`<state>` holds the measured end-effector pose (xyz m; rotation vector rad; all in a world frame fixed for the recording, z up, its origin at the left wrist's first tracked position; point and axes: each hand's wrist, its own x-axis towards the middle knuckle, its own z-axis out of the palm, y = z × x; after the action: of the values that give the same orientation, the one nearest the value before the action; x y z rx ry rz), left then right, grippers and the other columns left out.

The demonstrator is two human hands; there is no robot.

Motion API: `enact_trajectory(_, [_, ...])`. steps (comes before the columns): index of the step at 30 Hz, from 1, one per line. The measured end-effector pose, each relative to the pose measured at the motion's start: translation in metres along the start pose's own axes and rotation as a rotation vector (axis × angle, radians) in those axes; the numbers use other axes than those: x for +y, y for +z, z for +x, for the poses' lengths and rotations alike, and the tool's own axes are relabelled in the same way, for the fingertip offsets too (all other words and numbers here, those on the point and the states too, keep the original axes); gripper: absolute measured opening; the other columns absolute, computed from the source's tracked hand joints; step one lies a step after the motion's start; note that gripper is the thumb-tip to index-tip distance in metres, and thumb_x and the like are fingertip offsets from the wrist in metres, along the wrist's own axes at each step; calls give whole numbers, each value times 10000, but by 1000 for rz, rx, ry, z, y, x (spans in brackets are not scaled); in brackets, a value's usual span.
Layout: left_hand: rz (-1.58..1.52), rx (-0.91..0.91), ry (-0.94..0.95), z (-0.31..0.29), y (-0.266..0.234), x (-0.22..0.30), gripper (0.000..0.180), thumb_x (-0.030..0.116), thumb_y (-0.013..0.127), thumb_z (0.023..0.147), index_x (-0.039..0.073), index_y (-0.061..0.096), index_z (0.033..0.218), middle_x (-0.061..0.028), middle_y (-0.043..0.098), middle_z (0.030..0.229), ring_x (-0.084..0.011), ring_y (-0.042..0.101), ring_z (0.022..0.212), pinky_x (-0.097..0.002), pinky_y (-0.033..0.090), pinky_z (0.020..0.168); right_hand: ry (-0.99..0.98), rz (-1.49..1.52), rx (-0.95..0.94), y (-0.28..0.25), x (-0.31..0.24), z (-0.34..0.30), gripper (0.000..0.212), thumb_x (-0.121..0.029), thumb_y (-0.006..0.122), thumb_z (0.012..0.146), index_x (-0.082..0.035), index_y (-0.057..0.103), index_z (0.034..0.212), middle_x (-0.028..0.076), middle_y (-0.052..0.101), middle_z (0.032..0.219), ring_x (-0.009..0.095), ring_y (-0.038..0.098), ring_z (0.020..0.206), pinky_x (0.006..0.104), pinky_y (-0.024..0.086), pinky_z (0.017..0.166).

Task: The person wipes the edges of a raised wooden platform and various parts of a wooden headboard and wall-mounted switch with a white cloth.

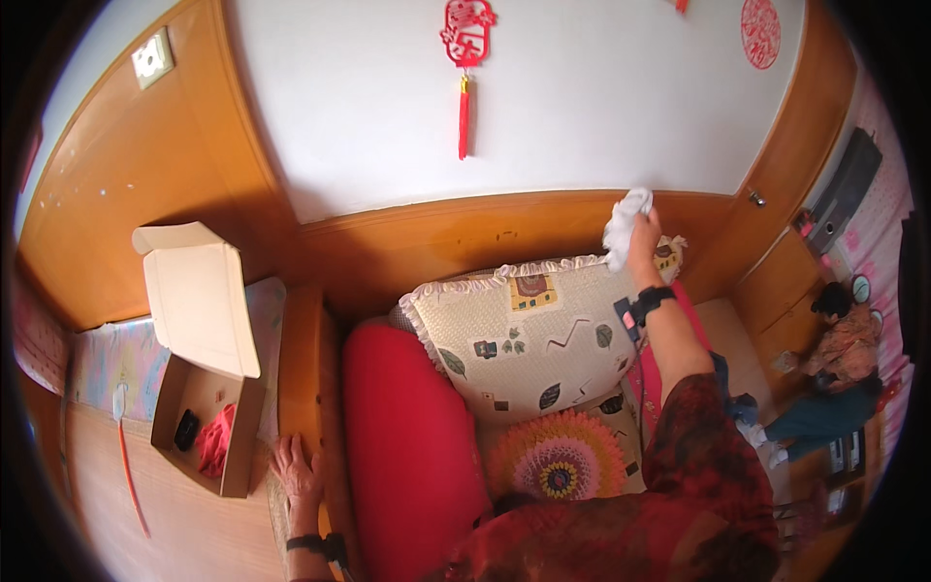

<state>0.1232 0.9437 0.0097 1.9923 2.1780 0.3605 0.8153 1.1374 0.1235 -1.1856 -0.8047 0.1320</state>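
Note:
My right hand is closed around a crumpled white cloth, held up at the top edge of the wooden wall panel. Below that hand, a cream patterned cushion with a frilled edge leans against the panel. My left hand lies with its fingers apart on the wooden ledge beside the sofa arm, holding nothing. Close to it stands an open cardboard box with a red cloth and a small black object inside.
A red cushion and a round crocheted mat lie on the sofa. A red tasselled ornament hangs on the white wall. At the far right another person sits low beside wooden cabinets. A cable with a red section lies at left.

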Motion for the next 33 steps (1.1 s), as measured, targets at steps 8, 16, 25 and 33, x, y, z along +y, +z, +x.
enact_trajectory(8, [117,128,-73,11,2,2,530,228,534,766,60,407,1253,-164,310,1362,-314,255,1279,-513,156,1034,-151,-812,-121,78,-1,9,282,-163,447,787,-60,544,1031,194,574,998,398,509,950,430,415,817])
enact_trajectory(16, [89,154,-43,11,-1,7,507,222,547,769,68,426,1236,-155,337,1347,-301,275,1272,-491,163,1036,-125,-987,-205,110,-2,-6,249,-180,452,810,-66,526,1019,172,527,1064,370,518,954,461,421,790])
enact_trajectory(25, [54,163,-68,16,-4,16,529,232,560,743,64,433,1228,-155,356,1333,-295,280,1270,-494,148,1043,-375,-994,-415,188,-28,-82,195,-151,497,767,-62,537,935,126,531,971,338,549,872,445,452,729])
enact_trajectory(33, [23,193,-88,14,-7,16,502,259,562,747,53,469,1195,-153,371,1324,-290,291,1266,-492,154,1042,-658,-818,-464,273,-46,-158,116,-135,571,708,-72,531,797,99,531,854,294,558,785,408,458,688])
